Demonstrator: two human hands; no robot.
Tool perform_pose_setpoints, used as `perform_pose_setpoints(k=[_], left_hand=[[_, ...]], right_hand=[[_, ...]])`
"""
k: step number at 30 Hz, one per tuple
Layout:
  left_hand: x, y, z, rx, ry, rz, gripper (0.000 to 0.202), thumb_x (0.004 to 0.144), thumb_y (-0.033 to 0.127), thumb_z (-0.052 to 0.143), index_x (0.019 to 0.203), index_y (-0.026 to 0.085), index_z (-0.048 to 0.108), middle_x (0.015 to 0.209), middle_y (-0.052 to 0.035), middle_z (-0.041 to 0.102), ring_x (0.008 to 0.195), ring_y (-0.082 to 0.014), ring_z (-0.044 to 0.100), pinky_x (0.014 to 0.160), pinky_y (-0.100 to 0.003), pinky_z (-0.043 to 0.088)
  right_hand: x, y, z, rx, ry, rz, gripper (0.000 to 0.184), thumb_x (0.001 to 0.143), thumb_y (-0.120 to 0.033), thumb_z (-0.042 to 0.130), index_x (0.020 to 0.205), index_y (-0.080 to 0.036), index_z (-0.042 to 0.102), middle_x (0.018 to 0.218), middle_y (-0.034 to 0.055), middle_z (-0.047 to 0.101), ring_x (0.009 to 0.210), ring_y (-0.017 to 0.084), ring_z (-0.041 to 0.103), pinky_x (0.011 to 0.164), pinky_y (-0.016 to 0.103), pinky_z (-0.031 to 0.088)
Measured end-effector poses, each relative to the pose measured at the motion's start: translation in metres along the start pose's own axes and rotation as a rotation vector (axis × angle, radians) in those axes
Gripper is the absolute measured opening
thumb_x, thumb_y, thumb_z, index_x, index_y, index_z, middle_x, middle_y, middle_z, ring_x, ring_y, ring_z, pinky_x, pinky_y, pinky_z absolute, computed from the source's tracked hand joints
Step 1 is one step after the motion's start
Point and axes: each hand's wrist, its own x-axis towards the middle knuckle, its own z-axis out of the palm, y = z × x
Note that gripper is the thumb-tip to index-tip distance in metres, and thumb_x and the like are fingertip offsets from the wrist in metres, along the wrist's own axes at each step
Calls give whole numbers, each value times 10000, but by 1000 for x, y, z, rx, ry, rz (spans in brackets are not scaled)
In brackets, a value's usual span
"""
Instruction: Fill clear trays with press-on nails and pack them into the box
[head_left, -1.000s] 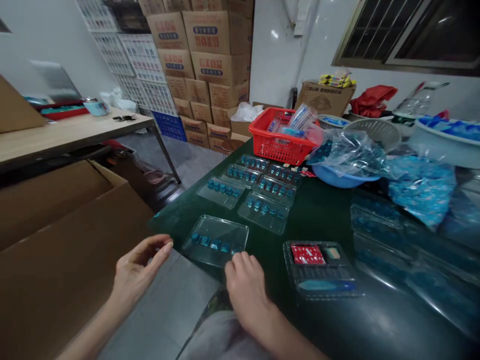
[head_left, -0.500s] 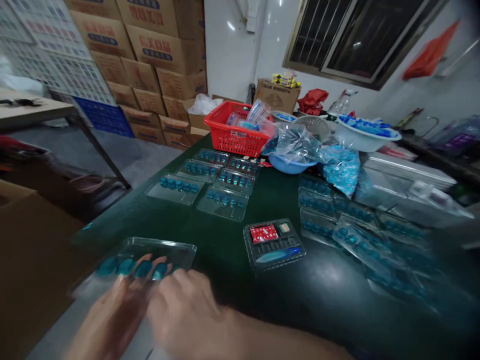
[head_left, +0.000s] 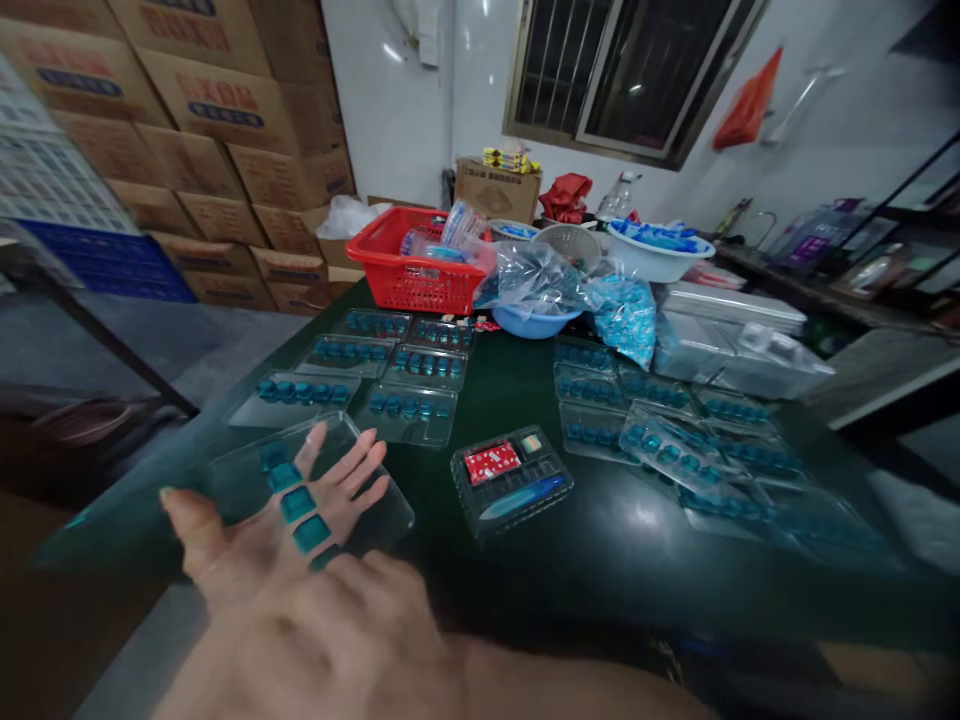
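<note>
My left hand (head_left: 262,540) lies palm up with fingers spread under a clear plastic tray (head_left: 232,475), which rests on it above the near left corner of the dark green table (head_left: 600,545). The tray carries a row of teal blocks (head_left: 298,503). My right hand (head_left: 352,630) is blurred just below, at the tray's near edge. Its fingers do not show.
More clear trays of teal blocks (head_left: 409,365) lie in rows at the table's middle left, others (head_left: 660,430) on the right. A black tray with a red pack (head_left: 510,478) sits in the centre. A red basket (head_left: 412,270), bowls and bags stand behind. Cardboard boxes (head_left: 225,100) are stacked at the left.
The view has swung right. The clear tray has come off the table edge onto my upturned left hand and turned, while my right hand stays at its near edge.
</note>
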Motion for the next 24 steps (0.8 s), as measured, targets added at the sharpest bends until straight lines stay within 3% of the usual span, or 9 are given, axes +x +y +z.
perform_pose_setpoints(k=[3, 5, 8, 11, 13, 16, 20, 24], left_hand=[[22, -5, 14, -5, -104, -111, 991, 603, 791, 446, 1385, 213, 256, 1370, -236, 345, 1247, -412, 320, 951, -590, 329], [39, -11, 26, 16, -160, -178, 945, 638, 765, 450, 1382, 213, 261, 1348, -237, 377, 1226, -412, 356, 945, -587, 338], [66, -26, 46, 77, -236, -289, 902, 673, 745, 437, 1373, 199, 275, 1309, -246, 421, 1189, -404, 412, 944, -574, 341], [88, -42, 62, 151, -295, -386, 876, 706, 740, 386, 1355, 159, 296, 1290, -262, 434, 1166, -397, 442, 955, -573, 319], [98, -52, 67, 193, -314, -429, 838, 736, 729, 341, 1341, 151, 310, 1282, -257, 445, 1153, -382, 462, 963, -563, 310], [109, -61, 71, 229, -335, -489, 848, 727, 750, 312, 1334, 158, 307, 1279, -245, 453, 1133, -364, 483, 961, -554, 304], [117, -65, 73, 257, -357, -540, 977, 655, 819, 285, 1345, 128, 265, 1264, -256, 454, 1093, -360, 507, 930, -562, 312], [122, -63, 74, 312, -390, -529, 931, 688, 799, 251, 1374, 171, 223, 1197, -216, 513, 1028, -324, 547, 915, -551, 317]], right_hand=[[-28, 30, -24, 47, 181, 182, 170, 868, -294, 442, 907, -193, 573, 820, 30, 563, 759, 169, 552, 666, 324, 489], [-56, 62, -36, -34, 217, 382, 241, 864, -245, 462, 1082, -193, 549, 1003, 88, 560, 924, 209, 549, 732, 336, 500], [-101, 118, -44, -64, 246, 640, 264, 861, -189, 457, 1118, -192, 520, 1079, 107, 510, 997, 212, 522, 826, 375, 486], [-132, 157, -41, -124, 146, 805, 341, 865, -197, 423, 1203, -166, 456, 1138, 130, 483, 1042, 241, 499, 860, 436, 467], [-143, 164, -36, -109, 41, 825, 343, 868, -178, 390, 1205, -168, 455, 1150, 127, 482, 1030, 238, 507, 854, 433, 470], [-147, 155, -30, -114, -54, 799, 310, 869, -149, 368, 1149, -182, 498, 1132, 115, 492, 998, 233, 518, 822, 425, 471], [-152, 141, -28, -141, -38, 749, 295, 865, -157, 395, 1137, -194, 503, 1096, 108, 507, 979, 240, 518, 789, 424, 469], [-160, 143, -27, -126, 27, 746, 305, 864, -177, 422, 1159, -208, 492, 1120, 103, 497, 983, 227, 516, 792, 390, 479]])
